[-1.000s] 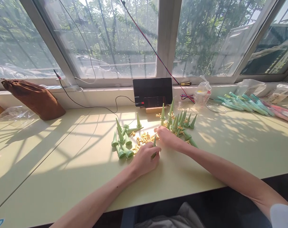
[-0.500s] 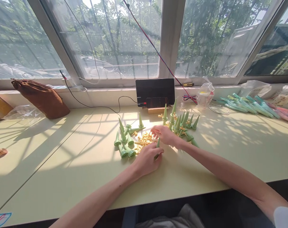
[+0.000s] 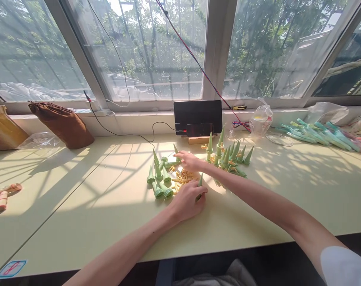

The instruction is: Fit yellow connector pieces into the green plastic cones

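My left hand [image 3: 189, 199] rests on the table, its fingers closed round a green plastic cone [image 3: 200, 181] whose point sticks up. Beyond it, my right hand [image 3: 190, 161] has its fingertips at another green cone [image 3: 176, 149], which leans a little to the left; the fingers partly hide its base. Between and beside the hands lies a pile of small yellow plastic pieces [image 3: 185, 176]. Several loose green cones [image 3: 158, 171] stand or lie left of the pile. On the right is a cluster of green cones [image 3: 226, 155], some with yellow pieces on them.
Against the window ledge stands a black tablet [image 3: 197, 113] on a wooden stand [image 3: 198, 140]. A brown pouch [image 3: 63, 125] is at the back left, wooden toys [image 3: 2, 200] at the left. Bagged turquoise strips [image 3: 317, 133] lie at the back right. A black cable [image 3: 123, 135] crosses the table's back.
My right hand has moved left and away, from over the yellow pieces to the standing green cone, which now tilts. My left hand keeps its cone; the view has shifted slightly.
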`<state>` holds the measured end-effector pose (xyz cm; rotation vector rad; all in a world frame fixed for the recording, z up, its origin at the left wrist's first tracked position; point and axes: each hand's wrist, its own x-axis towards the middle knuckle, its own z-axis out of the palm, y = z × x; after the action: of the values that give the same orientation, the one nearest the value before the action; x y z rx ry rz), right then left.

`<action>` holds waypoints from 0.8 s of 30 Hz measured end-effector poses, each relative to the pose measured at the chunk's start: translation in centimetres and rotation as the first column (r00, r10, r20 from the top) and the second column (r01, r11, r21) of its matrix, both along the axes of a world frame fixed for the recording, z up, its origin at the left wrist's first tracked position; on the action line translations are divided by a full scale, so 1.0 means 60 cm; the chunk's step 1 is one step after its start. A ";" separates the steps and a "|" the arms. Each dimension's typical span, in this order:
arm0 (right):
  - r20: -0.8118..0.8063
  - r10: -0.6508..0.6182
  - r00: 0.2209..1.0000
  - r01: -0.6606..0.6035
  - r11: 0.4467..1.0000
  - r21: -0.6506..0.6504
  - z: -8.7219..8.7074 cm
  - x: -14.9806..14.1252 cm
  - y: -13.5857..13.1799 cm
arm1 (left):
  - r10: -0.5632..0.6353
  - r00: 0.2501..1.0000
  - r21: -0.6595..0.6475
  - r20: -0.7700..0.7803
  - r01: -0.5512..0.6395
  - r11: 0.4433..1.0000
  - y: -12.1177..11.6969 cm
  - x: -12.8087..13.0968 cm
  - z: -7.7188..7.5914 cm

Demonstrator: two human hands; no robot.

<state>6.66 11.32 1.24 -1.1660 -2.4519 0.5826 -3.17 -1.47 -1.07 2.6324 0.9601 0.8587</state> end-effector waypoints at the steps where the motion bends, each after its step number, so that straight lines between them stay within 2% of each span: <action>1: 0.021 0.009 1.000 -0.010 1.000 0.006 -0.005 -0.004 0.005 | 0.002 1.000 0.002 -0.006 -0.002 1.000 0.000 0.000 0.000; 7: 0.042 0.099 0.994 -0.101 0.994 0.046 -0.026 0.001 0.015 | -0.004 1.000 0.008 -0.010 0.004 1.000 -0.001 0.001 -0.001; 12: 0.098 0.100 0.990 -0.103 0.994 0.026 -0.014 0.006 0.009 | -0.010 1.000 -0.001 0.013 0.010 1.000 0.000 0.001 -0.001; 18: 0.099 0.159 0.982 -0.160 0.987 0.003 -0.007 -0.006 0.011 | 0.027 1.000 0.022 -0.010 -0.027 0.999 0.000 0.001 0.001; 24: 0.113 0.243 0.963 -0.243 0.970 -0.012 -0.003 0.019 -0.008 | 0.013 1.000 0.014 -0.005 -0.013 1.000 0.000 0.002 -0.001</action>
<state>7.81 10.85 1.08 -0.9262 -2.7158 0.5965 -3.06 -1.45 -1.14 2.6441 0.9773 0.8646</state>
